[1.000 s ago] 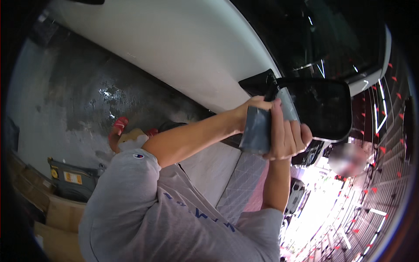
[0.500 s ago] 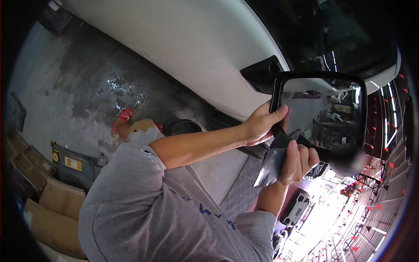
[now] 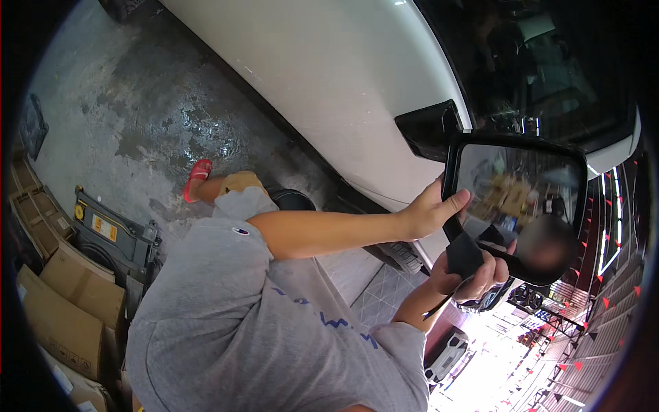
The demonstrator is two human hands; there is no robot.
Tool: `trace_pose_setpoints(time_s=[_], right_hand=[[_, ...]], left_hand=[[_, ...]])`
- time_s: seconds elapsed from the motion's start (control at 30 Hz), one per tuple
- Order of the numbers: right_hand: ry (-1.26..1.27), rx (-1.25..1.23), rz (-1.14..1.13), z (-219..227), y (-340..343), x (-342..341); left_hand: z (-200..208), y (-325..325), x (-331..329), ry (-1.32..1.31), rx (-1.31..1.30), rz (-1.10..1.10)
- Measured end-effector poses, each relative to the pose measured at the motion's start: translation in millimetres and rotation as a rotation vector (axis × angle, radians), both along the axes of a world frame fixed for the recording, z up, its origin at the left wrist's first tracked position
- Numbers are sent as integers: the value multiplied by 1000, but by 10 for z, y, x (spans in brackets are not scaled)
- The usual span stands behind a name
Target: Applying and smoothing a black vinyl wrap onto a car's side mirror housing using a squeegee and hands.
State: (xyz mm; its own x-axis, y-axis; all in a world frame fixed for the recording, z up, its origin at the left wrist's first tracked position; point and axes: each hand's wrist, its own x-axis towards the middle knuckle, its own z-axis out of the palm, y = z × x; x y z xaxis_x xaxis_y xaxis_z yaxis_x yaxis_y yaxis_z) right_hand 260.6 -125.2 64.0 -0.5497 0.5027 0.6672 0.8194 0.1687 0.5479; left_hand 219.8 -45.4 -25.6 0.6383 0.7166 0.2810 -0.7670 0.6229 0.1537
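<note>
My left hand grips the near edge of the black side mirror, its thumb on the edge by the glass and its other fingers partly hidden behind the housing. Below it, my right hand is closed at the mirror's lower edge, holding a dark, thin flexible piece like film or tape. Part of this piece stands up beside the fingers and a narrow strip hangs under them. The mirror is joined to the white car door by a black mount.
Dark car window lies above the mirror. A black bucket stands by the door near a foot in a red sandal. Cardboard boxes and a grey floor jack are at left; the concrete floor looks wet.
The view has shifted, and the mirror's reflection differs. In my right hand the thin dark piece has turned: its shiny hanging face no longer shows. My left hand keeps its hold on the mirror.
</note>
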Motion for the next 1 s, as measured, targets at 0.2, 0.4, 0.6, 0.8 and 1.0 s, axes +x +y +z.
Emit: trace_pose_setpoints(time_s=[0.2, 0.4, 0.6, 0.8, 1.0], right_hand=[[103, -15, 156, 11, -14, 240], [184, -19, 87, 32, 42, 196], [216, 53, 113, -44, 54, 199], [223, 131, 238, -139, 106, 277], [548, 309, 39, -378, -12, 24]], left_hand=[[-83, -130, 232, 143, 140, 148], [-81, -129, 304, 101, 115, 185], [-87, -94, 258, 151, 199, 201], [-176, -37, 257, 134, 242, 175], [-379, 151, -36, 128, 226, -350]])
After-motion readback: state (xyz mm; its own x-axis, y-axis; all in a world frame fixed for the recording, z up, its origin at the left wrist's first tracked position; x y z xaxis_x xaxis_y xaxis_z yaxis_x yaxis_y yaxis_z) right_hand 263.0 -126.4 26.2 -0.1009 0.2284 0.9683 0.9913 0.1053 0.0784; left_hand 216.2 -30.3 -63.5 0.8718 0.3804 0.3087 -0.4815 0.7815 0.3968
